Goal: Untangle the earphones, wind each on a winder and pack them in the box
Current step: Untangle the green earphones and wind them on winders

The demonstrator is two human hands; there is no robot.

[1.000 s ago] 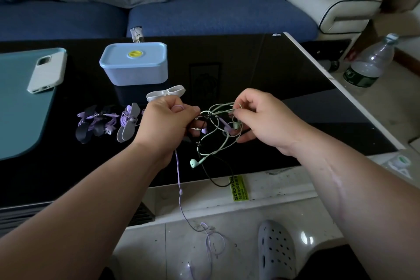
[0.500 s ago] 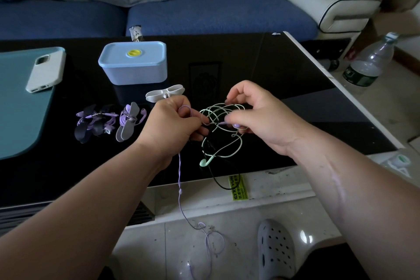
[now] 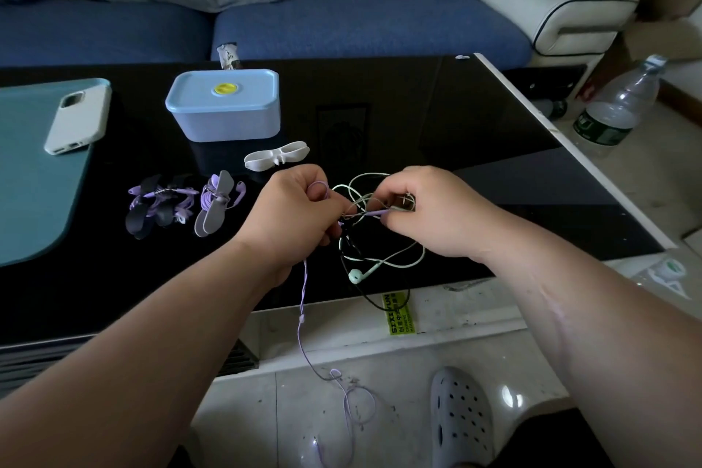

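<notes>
Over the front of the black table, my left hand (image 3: 292, 213) grips a purple earphone cable (image 3: 302, 319) that hangs down to the floor. My right hand (image 3: 429, 213) pinches a purple strand in a tangle of pale green earphones (image 3: 380, 262) and a black cable (image 3: 383, 302). One green earbud dangles below the knot. A white empty winder (image 3: 276, 156) lies just beyond my hands. Two wound purple sets sit on winders, one dark (image 3: 159, 207), one grey (image 3: 217, 207), to the left. The light blue box (image 3: 226, 104) stands shut behind them.
A white phone (image 3: 78, 116) lies on a teal mat (image 3: 26, 179) at the far left. A plastic bottle (image 3: 611, 106) stands on the floor off the table's right edge. A blue sofa runs along the back. A grey clog (image 3: 461, 418) is on the floor below.
My right hand has closed in toward the left hand and now pinches a purple strand in the knot. The green loops and dangling earbud shifted slightly.
</notes>
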